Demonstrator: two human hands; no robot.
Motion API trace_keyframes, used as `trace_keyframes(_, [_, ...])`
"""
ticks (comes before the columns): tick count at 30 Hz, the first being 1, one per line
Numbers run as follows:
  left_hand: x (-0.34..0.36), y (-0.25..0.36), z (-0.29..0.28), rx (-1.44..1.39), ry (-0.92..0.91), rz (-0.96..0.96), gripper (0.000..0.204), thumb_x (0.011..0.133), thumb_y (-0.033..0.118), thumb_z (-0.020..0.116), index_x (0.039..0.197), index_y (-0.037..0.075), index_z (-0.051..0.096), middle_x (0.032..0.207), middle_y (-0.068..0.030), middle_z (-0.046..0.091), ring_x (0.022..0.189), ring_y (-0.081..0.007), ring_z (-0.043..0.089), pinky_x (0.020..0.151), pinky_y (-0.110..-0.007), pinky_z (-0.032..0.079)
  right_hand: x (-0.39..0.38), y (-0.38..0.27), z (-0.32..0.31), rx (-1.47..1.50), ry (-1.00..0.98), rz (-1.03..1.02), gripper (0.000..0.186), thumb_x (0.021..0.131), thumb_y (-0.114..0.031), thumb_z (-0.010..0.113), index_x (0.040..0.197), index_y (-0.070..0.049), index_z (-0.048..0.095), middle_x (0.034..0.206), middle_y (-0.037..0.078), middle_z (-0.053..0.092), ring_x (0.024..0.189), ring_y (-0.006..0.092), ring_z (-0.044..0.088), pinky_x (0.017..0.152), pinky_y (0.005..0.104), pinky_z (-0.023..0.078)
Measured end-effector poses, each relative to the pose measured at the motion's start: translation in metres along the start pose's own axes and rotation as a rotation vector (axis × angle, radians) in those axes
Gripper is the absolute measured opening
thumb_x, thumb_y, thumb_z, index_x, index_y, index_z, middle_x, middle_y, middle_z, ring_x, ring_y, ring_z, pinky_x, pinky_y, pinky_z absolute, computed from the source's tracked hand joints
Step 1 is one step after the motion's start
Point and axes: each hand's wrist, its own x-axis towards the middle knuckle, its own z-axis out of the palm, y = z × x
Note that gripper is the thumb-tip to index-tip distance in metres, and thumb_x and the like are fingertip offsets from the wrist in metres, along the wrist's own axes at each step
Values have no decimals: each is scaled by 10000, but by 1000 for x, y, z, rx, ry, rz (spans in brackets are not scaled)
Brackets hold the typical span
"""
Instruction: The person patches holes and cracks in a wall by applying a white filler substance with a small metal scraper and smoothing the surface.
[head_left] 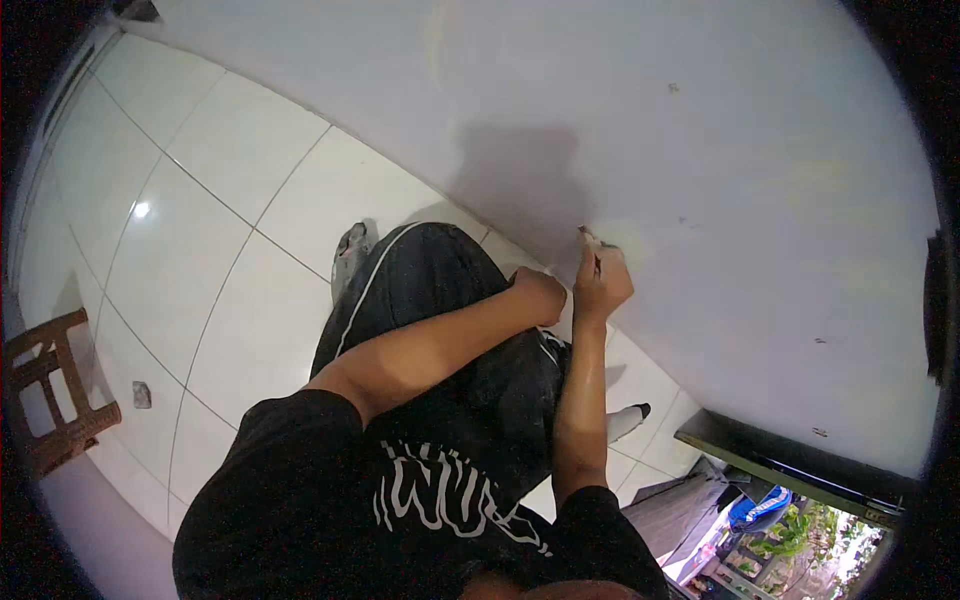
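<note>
My right hand (604,285) is raised against the pale wall (740,170), its fingers closed in a pinch. A small, slim thing with a brownish tip (583,231) pokes out at the fingertips, too small to name. Around it the wall carries a faint yellowish patch. My left hand (541,297) is curled in a loose fist over my knee, close to the right wrist. What the left fingers hold, if anything, is hidden. My legs are bent, in dark trousers with a white stripe.
White tiles cover the floor (230,180) up to the wall's foot. At left stand a brown wooden frame (62,385) and a small grey block (142,395). Lower right, a dark-edged doorway (790,470) opens onto plants. Several small marks dot the wall.
</note>
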Motion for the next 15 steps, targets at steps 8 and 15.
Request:
trace_keyframes(8, [-2, 2, 0, -27, 51, -6, 352, 820, 324, 634, 1029, 51, 714, 1072, -142, 706, 1005, -317, 674, 828, -500, 510, -18, 17, 13, -74, 6, -48, 202, 867, -244, 703, 748, -85, 670, 733, 88, 655, 607, 272, 604, 549, 347, 481])
trace_keyframes(15, [-12, 11, -15, -8, -23, -16, 357, 825, 220, 649, 1141, 62, 696, 1189, -115, 678, 1056, -268, 667, 862, -491, 506, -13, 17, 4, -122, 6, 0, 194, 850, -196, 749, 724, -77, 661, 672, 71, 620, 538, 235, 536, 514, 308, 437])
